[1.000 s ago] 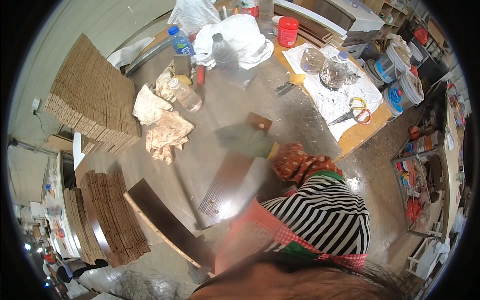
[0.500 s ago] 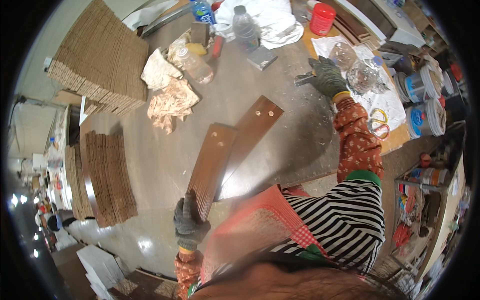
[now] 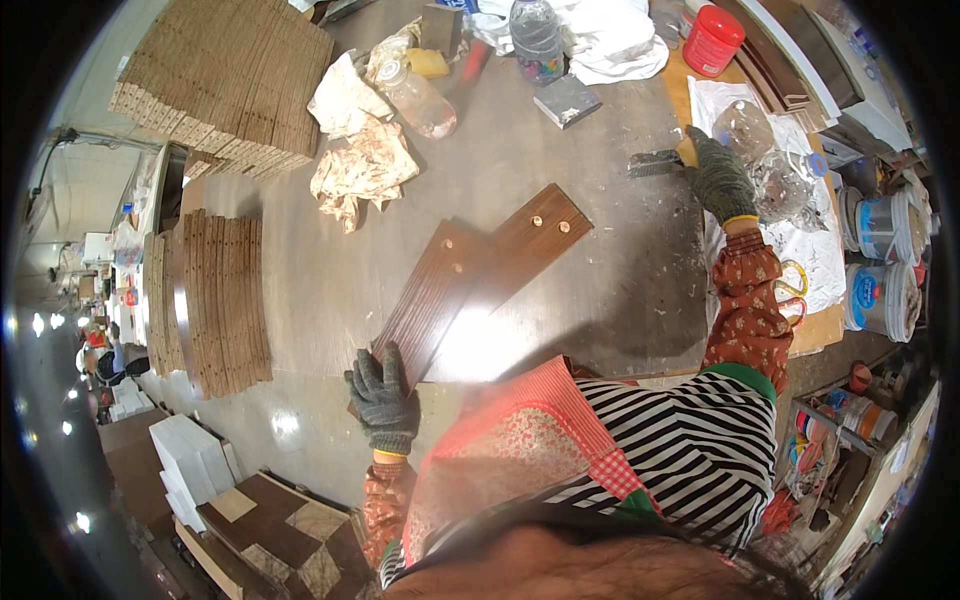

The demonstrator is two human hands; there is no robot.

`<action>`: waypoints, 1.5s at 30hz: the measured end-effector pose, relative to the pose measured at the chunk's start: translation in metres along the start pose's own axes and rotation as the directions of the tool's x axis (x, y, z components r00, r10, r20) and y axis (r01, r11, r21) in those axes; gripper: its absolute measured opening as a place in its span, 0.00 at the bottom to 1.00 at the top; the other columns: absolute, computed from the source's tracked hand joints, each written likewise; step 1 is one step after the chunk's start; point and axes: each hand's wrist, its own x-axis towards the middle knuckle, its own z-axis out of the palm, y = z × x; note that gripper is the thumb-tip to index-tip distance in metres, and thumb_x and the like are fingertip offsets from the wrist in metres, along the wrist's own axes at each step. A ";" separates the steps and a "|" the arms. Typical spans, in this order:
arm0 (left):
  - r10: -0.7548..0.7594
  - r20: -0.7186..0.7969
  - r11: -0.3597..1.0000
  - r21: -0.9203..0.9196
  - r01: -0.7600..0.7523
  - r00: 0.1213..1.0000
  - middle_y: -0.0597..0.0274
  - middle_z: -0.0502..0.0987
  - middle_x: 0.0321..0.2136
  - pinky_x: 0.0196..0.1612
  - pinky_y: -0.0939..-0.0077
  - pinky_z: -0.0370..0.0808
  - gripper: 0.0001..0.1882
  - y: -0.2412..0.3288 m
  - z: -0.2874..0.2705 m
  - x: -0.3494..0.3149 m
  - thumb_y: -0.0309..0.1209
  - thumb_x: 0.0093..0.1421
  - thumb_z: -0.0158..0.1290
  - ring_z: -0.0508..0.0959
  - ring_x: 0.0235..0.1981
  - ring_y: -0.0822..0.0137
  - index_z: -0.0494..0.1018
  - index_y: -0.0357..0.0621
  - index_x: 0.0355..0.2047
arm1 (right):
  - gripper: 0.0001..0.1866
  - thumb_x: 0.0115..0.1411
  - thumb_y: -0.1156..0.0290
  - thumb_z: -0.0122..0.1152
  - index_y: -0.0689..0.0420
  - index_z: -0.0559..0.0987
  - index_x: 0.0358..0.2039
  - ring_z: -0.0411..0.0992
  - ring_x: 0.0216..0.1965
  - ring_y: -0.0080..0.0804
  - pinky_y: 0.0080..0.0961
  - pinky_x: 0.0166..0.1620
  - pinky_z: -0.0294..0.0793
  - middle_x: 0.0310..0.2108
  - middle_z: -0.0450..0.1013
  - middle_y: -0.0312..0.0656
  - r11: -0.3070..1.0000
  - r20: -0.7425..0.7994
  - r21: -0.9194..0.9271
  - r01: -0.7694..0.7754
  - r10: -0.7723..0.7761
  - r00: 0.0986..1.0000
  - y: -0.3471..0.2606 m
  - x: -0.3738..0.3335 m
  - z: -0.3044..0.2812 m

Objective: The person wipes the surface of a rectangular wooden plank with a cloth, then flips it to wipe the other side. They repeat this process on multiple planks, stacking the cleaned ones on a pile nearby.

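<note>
A worker's gloved left hand (image 3: pixel 382 398) lies over the near end of a brown board (image 3: pixel 425 285) overlapping a second board (image 3: pixel 548 232), both nearer the worker than a grey block (image 3: pixel 567 101); whether it clasps cannot be told. Right of the block, the gloved right hand (image 3: pixel 722 180) grasps a yellow-handled scraper (image 3: pixel 652 164).

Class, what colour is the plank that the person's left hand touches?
The plank is brown with darker streaks along its length, seen best in the head view.
</note>
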 end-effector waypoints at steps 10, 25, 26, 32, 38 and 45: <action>-0.036 0.216 0.727 -0.665 0.174 0.976 0.54 0.83 0.37 0.35 0.66 0.78 0.30 -0.058 -0.058 0.004 0.23 0.57 0.54 0.82 0.29 0.64 0.67 0.48 0.62 | 0.32 0.56 0.65 0.67 0.55 0.70 0.61 0.72 0.53 0.49 0.40 0.56 0.72 0.52 0.74 0.52 0.899 -0.336 0.294 0.324 -0.220 0.916 -0.078 -0.002 -0.012; -0.195 0.367 0.459 -0.786 0.415 0.910 0.58 0.80 0.43 0.50 0.73 0.76 0.27 -0.136 0.000 0.094 0.26 0.54 0.63 0.79 0.42 0.66 0.73 0.36 0.56 | 0.31 0.58 0.71 0.69 0.56 0.70 0.61 0.72 0.53 0.31 0.28 0.54 0.76 0.55 0.71 0.44 0.567 0.169 0.823 -0.033 -0.188 0.967 -0.200 -0.020 0.048; -0.283 0.433 0.446 -0.730 0.517 0.856 0.55 0.79 0.46 0.51 0.70 0.76 0.30 -0.131 0.002 0.097 0.30 0.52 0.65 0.79 0.45 0.63 0.72 0.37 0.56 | 0.31 0.58 0.72 0.69 0.56 0.70 0.61 0.71 0.53 0.31 0.29 0.54 0.76 0.56 0.70 0.44 0.543 0.179 0.838 -0.051 -0.185 0.966 -0.198 -0.020 0.049; 0.289 -0.177 0.909 -0.259 -0.328 0.941 0.44 0.69 0.56 0.56 0.51 0.72 0.48 -0.081 -0.001 0.113 0.41 0.40 0.70 0.72 0.54 0.43 0.64 0.40 0.62 | 0.31 0.58 0.73 0.68 0.56 0.69 0.62 0.70 0.56 0.32 0.30 0.57 0.74 0.58 0.69 0.43 0.607 -0.021 0.779 0.156 -0.225 0.974 -0.187 -0.025 0.063; 0.236 -0.164 0.868 -0.407 -0.284 0.958 0.45 0.74 0.50 0.52 0.51 0.73 0.44 -0.049 -0.009 0.138 0.38 0.41 0.68 0.74 0.50 0.41 0.66 0.39 0.59 | 0.32 0.57 0.73 0.68 0.56 0.69 0.62 0.69 0.57 0.32 0.29 0.57 0.74 0.60 0.68 0.43 0.590 -0.021 0.800 0.107 -0.149 0.989 -0.189 -0.027 0.079; 0.347 -0.227 0.842 -0.353 -0.409 0.910 0.46 0.76 0.47 0.49 0.54 0.75 0.41 -0.051 -0.041 0.133 0.40 0.41 0.71 0.75 0.47 0.43 0.70 0.39 0.56 | 0.31 0.57 0.70 0.69 0.56 0.70 0.62 0.69 0.57 0.33 0.30 0.58 0.72 0.60 0.68 0.44 0.583 -0.024 0.794 0.172 -0.253 0.967 -0.181 -0.022 0.044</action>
